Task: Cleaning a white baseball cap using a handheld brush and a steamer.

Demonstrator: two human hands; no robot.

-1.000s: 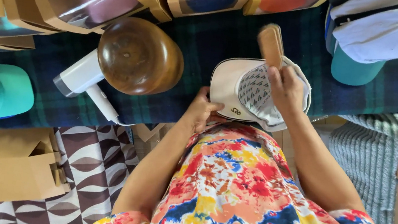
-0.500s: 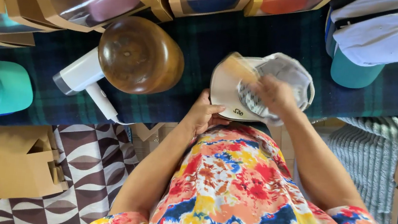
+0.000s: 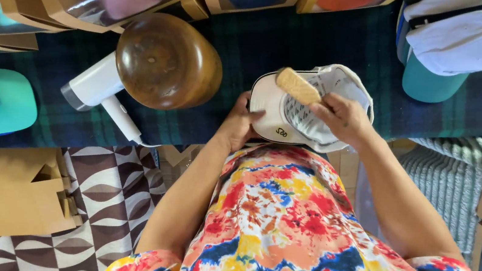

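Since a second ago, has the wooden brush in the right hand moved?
Yes. The wooden brush in the right hand has swung down and leftward, from above the white cap onto its inside, nearer the round wooden block.

A white cap [image 3: 292,114] is lying upside down on the dark plaid cloth, its mesh lining facing up and its brim resting against the left fingers. A tan wooden brush [image 3: 298,86] is tilting over the cap's opening, its near end sitting between the right fingers.
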